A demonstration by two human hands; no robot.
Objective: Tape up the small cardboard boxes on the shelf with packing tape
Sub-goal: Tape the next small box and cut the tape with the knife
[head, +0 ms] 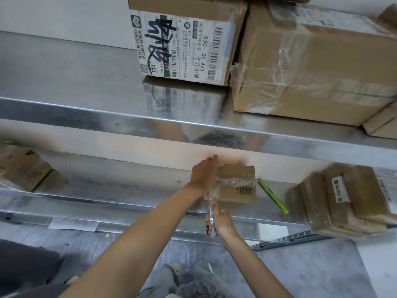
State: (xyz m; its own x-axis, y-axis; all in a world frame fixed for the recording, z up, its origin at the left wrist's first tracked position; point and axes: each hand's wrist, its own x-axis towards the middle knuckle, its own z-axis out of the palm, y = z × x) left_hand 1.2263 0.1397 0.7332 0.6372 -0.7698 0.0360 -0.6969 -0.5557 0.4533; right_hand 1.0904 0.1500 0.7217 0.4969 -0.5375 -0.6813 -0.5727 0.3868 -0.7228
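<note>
A small cardboard box (236, 186) with a barcode lies on the lower metal shelf (129, 186). A clear strip of tape (238, 181) runs across its top and hangs down over its left front corner. My left hand (204, 175) rests on the box's left side, fingers stretched toward the back. Just below the shelf's front edge, my right hand (219, 220) grips a slim white and blue tool (211, 216). The tool's tip points up at the hanging tape.
A green marker (272, 195) lies right of the box. Several taped small boxes (348, 201) are stacked at the right and one box (21, 168) sits at the left. Large boxes (311, 67) occupy the upper shelf (64, 74). Grey floor lies below.
</note>
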